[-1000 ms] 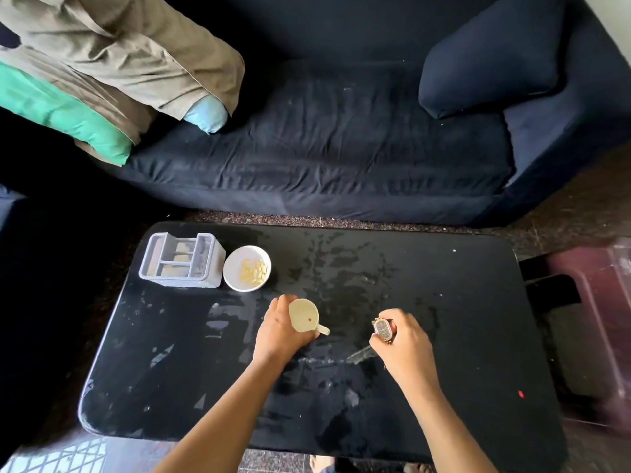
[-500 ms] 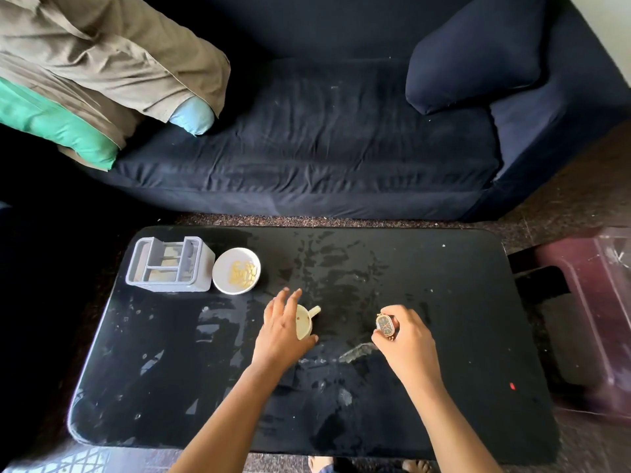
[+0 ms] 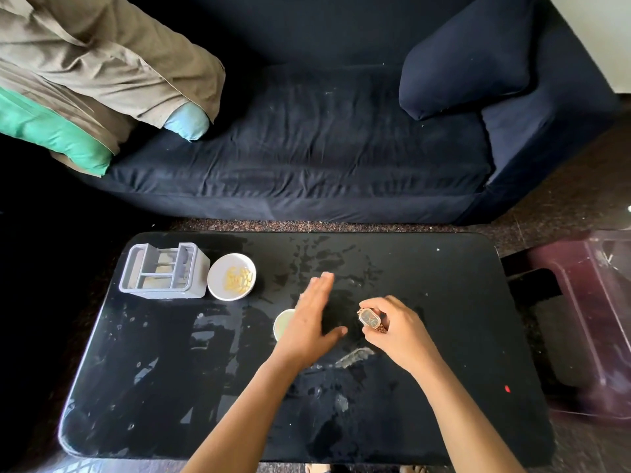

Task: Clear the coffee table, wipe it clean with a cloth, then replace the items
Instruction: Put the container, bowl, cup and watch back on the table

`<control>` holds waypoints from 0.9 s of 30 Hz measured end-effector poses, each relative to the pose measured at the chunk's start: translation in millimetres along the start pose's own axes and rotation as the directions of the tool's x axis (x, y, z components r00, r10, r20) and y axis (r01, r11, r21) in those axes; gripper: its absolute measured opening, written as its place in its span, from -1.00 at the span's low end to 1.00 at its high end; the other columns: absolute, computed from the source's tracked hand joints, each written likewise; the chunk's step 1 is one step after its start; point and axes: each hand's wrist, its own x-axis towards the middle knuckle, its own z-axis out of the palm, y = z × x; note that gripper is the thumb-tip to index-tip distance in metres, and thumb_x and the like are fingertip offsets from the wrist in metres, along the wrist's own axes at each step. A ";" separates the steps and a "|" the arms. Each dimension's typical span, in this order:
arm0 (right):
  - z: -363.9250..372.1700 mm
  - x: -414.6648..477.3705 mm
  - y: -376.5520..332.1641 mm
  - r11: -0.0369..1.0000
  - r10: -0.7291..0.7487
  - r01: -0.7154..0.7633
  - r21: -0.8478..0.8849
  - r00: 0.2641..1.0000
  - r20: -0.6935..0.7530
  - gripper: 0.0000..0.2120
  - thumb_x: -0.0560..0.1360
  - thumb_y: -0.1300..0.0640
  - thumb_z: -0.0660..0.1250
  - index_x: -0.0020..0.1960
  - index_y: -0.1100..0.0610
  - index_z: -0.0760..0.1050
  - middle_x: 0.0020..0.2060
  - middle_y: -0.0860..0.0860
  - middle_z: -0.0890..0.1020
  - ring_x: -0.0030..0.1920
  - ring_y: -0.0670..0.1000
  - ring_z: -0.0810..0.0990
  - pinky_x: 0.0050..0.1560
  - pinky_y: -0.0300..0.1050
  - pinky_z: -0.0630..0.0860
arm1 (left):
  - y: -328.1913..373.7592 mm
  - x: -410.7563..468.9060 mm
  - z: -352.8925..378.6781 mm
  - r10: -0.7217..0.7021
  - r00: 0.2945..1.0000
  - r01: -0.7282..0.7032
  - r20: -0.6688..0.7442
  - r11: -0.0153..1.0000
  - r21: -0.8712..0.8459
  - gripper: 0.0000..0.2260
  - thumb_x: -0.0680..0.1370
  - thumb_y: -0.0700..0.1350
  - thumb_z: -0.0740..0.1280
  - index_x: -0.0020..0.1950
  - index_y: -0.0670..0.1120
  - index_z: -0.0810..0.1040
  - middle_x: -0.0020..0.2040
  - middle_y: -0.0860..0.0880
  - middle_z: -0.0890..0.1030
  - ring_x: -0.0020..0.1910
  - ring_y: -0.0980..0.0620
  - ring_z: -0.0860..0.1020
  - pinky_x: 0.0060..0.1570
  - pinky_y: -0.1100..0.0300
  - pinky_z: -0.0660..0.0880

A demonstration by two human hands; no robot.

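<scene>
Coffee table (image 3: 153, 387): black, glossy top, smeared with pale streaks and damp patches; a small red speck (image 3: 507, 389) near its right front.

Left hand (image 3: 310, 322): flat and spread, fingers straight, holding nothing, hovering over the middle of the table. A second ago it gripped the cup tilted off the surface. Half a second ago it lay over the cup as it was set down. It has now let go and shifted right.

Cup (image 3: 282, 325): small, pale, standing on the table at mid-depth, left of centre. Only its left rim shows beside the left hand, and contact between the two cannot be judged.

Right hand (image 3: 401, 332): fingers curled, pinching a wristwatch (image 3: 369, 318), dark face upward, bronze-toned band. Grip and place are much as in both earlier views.

Organiser (image 3: 164, 272): grey, with compartments, at the far left of the table. Unmoved.

Bowl (image 3: 231, 291): white, holding yellow pieces, just right of the organiser. Unmoved.

Stool (image 3: 587, 319): dark red plastic, on the floor off the table's right end.

Sofa (image 3: 307, 148): dark navy, beyond the table; navy cushion (image 3: 467, 59) at its right, heap of brown and green cloth (image 3: 85, 63) at its left.
</scene>
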 end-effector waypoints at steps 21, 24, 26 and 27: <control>-119.3 107.3 113.1 0.970 0.237 -0.241 0.022 0.966 0.103 -0.84 0.42 0.20 0.45 -0.24 -0.04 0.59 -0.27 -0.04 0.64 -0.22 -0.05 0.55 -0.10 -0.10 0.50 | 55.4 159.8 51.8 -0.349 0.882 0.446 0.318 0.836 -0.320 -0.84 0.50 -0.20 0.41 -0.28 -0.05 0.63 -0.37 0.03 0.62 -0.41 0.11 0.51 -0.23 0.21 0.55; -114.9 123.7 137.0 0.960 0.274 -0.278 0.033 0.958 0.088 -0.82 0.43 0.28 0.42 -0.19 0.00 0.63 -0.25 -0.03 0.64 -0.20 -0.06 0.55 -0.10 -0.19 0.47 | 52.1 174.4 67.4 -0.413 0.859 0.501 0.304 0.801 -0.328 -0.81 0.52 -0.25 0.37 -0.28 -0.08 0.61 -0.37 0.00 0.59 -0.49 0.18 0.48 -0.35 0.31 0.52; -111.9 131.6 147.2 0.951 0.307 -0.309 0.022 0.949 0.067 -0.87 0.40 0.26 0.46 -0.20 0.03 0.64 -0.30 -0.06 0.61 -0.25 -0.09 0.53 -0.19 -0.26 0.43 | 47.9 179.5 74.4 -0.456 0.834 0.544 0.310 0.772 -0.329 -0.81 0.53 -0.26 0.37 -0.27 -0.09 0.60 -0.37 -0.02 0.57 -0.53 0.20 0.46 -0.39 0.33 0.51; -110.9 135.1 149.4 0.945 0.325 -0.326 0.029 0.945 0.046 -0.89 0.38 0.25 0.48 -0.22 0.05 0.65 -0.33 -0.08 0.59 -0.29 -0.10 0.50 -0.24 -0.28 0.41 | 45.4 180.9 76.3 -0.481 0.823 0.564 0.302 0.756 -0.332 -0.82 0.52 -0.26 0.37 -0.27 -0.10 0.60 -0.38 -0.02 0.57 -0.53 0.19 0.46 -0.41 0.33 0.51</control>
